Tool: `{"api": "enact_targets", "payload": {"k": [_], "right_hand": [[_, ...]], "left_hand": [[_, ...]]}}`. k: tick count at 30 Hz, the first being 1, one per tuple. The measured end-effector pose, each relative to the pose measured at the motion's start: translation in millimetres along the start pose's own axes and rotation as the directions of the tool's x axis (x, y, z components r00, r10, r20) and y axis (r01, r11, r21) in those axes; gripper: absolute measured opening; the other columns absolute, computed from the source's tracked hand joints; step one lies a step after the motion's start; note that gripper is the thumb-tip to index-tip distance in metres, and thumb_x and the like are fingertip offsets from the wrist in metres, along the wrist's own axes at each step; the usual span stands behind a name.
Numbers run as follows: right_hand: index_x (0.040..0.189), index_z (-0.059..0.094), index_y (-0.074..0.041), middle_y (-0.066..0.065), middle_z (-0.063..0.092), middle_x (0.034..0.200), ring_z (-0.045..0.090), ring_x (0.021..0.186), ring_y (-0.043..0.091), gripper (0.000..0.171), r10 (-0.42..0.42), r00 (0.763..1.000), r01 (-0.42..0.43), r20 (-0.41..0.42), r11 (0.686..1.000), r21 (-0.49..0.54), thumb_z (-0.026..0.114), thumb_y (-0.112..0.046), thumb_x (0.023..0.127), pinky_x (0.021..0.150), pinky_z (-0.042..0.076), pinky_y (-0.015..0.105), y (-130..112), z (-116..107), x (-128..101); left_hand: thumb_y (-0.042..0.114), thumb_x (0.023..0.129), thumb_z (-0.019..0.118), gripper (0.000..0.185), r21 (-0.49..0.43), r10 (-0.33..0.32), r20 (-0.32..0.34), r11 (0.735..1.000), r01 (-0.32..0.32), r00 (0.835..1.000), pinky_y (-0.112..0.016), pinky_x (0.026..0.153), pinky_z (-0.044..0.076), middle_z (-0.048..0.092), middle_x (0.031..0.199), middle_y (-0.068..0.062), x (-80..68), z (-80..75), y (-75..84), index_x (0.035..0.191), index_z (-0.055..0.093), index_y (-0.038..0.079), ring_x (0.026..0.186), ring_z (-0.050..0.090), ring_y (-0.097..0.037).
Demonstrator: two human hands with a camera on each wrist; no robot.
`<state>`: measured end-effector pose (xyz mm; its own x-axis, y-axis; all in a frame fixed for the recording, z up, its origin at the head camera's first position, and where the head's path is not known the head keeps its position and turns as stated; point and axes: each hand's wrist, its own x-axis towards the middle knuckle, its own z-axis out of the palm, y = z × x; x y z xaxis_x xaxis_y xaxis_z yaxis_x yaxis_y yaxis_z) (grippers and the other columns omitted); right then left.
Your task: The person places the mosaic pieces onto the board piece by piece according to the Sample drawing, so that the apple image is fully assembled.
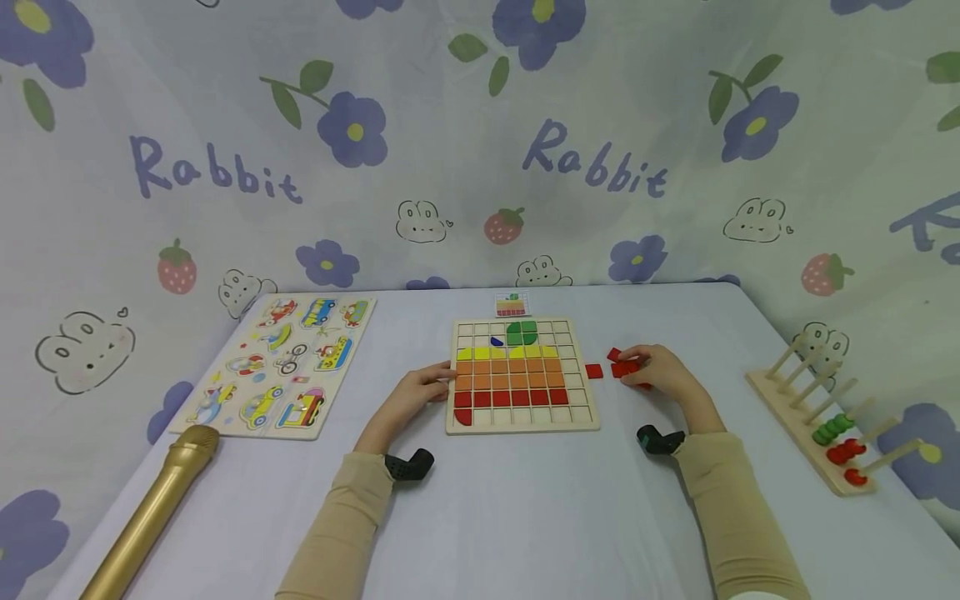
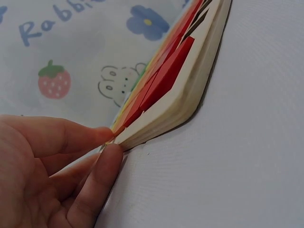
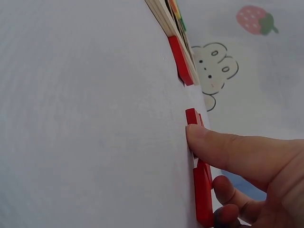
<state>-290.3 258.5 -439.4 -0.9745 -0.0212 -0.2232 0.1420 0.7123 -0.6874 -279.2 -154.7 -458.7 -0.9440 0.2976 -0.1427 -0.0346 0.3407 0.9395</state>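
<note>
A wooden grid board [image 1: 581, 414] lies in the middle of the table, filled partly with green, yellow, orange and red pieces. At its left edge my left hand [image 1: 416, 390] pinches the rim between thumb and fingers, seen closely in the left wrist view. A rounded red piece [image 1: 463, 416] sits in the near left corner, and a small blue piece [image 1: 497, 341] lies beside the green ones. Right of the board, my right hand [image 1: 662, 373] grips a red tile [image 3: 191, 116] with its thumb on it; its index finger is hidden. Another red tile [image 1: 594, 372] lies against the board's right edge.
A small pattern card [image 1: 512, 305] lies behind the board. On the left are a vehicle-picture puzzle [image 1: 288, 367] and a gold microphone [image 1: 153, 508]. A wooden peg rack [image 1: 806, 433] with green and red beads stands at the right. A printed curtain hangs behind the table.
</note>
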Motion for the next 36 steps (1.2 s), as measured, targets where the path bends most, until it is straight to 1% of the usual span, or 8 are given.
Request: {"api": "enact_targets", "payload": {"k": [6,11,16,24,27,32,35,36], "right_hand": [[0.117,0.058,0.001,0.025,0.046,0.119,0.04,0.108,0.038,0.042,0.007,1.0,-0.007,-0.003,1.0,-0.023,0.07,-0.012,0.078,0.09,0.039,0.048,-1.6,-1.1,0.9],[0.12,0.055,0.001,0.025,0.045,0.119,0.041,0.106,0.037,0.047,0.007,1.0,-0.007,0.006,1.0,-0.028,0.07,-0.011,0.078,0.089,0.04,0.047,-3.1,-1.6,1.1],[0.125,0.054,-0.001,0.025,0.045,0.12,0.04,0.105,0.037,0.049,-0.014,1.0,0.015,0.014,0.999,-0.032,0.069,-0.01,0.078,0.088,0.04,0.047,-3.3,-1.4,1.1],[0.118,0.058,0.0,0.025,0.047,0.12,0.041,0.105,0.037,0.041,-0.019,1.0,0.019,0.021,1.0,-0.023,0.068,-0.012,0.079,0.087,0.04,0.047,-2.0,-1.5,0.1],[0.114,0.058,0.001,0.023,0.048,0.117,0.044,0.101,0.035,0.039,-0.029,1.0,0.029,0.002,1.0,-0.002,0.069,-0.011,0.079,0.082,0.041,0.042,-1.6,-1.1,-1.0],[0.107,0.055,0.0,0.02,0.052,0.112,0.047,0.097,0.032,0.032,-0.049,0.998,0.05,-0.032,0.998,0.048,0.069,-0.01,0.08,0.076,0.042,0.035,-2.5,-0.6,-3.5],[0.108,0.055,0.0,0.019,0.055,0.11,0.048,0.097,0.03,0.03,-0.045,0.998,0.049,-0.042,0.995,0.088,0.067,-0.011,0.082,0.076,0.042,0.033,-4.2,-0.5,-4.7],[0.109,0.055,0.0,0.019,0.055,0.11,0.049,0.096,0.029,0.031,-0.043,0.998,0.047,-0.04,0.992,0.118,0.066,-0.012,0.082,0.076,0.043,0.032,-5.7,-0.2,-5.1]], "left_hand": [[0.007,0.091,0.05,0.035,-0.005,0.001,0.01,1.0,-0.001,1.0,-0.031,0.09,0.045,0.034,0.147,-0.009,0.0,0.0,-0.2,0.125,0.056,-0.001,0.126,0.042,-0.026],[0.006,0.09,0.05,0.035,0.003,-0.003,0.006,1.0,0.003,1.0,-0.03,0.088,0.046,0.035,0.146,-0.008,-0.3,0.7,1.6,0.124,0.057,0.0,0.124,0.045,-0.024],[0.005,0.089,0.05,0.036,0.005,-0.004,0.0,1.0,0.004,1.0,-0.031,0.089,0.046,0.036,0.146,-0.008,-0.6,0.9,2.5,0.124,0.057,-0.001,0.123,0.046,-0.024],[0.007,0.09,0.05,0.036,-0.004,-0.028,-0.006,1.0,0.028,1.0,-0.031,0.089,0.045,0.034,0.147,-0.007,-0.6,0.2,1.6,0.125,0.057,-0.001,0.126,0.042,-0.024],[0.008,0.09,0.051,0.035,-0.011,-0.005,0.0,1.0,0.005,1.0,-0.031,0.089,0.046,0.035,0.146,-0.008,-2.0,-0.3,1.7,0.124,0.058,0.0,0.126,0.042,-0.024],[0.009,0.09,0.051,0.034,0.0,0.067,0.011,0.998,-0.067,0.998,-0.028,0.085,0.048,0.037,0.144,-0.012,-5.3,-1.9,1.4,0.121,0.059,0.0,0.121,0.047,-0.022],[0.008,0.09,0.05,0.035,-0.002,0.055,0.014,0.998,-0.055,0.998,-0.029,0.086,0.047,0.036,0.145,-0.012,-4.6,-1.9,1.4,0.123,0.058,-0.001,0.122,0.046,-0.024],[0.007,0.09,0.05,0.035,-0.01,0.039,0.016,0.999,-0.039,0.999,-0.031,0.088,0.046,0.035,0.146,-0.011,-3.7,-1.5,1.1,0.124,0.057,-0.001,0.124,0.044,-0.025]]}}
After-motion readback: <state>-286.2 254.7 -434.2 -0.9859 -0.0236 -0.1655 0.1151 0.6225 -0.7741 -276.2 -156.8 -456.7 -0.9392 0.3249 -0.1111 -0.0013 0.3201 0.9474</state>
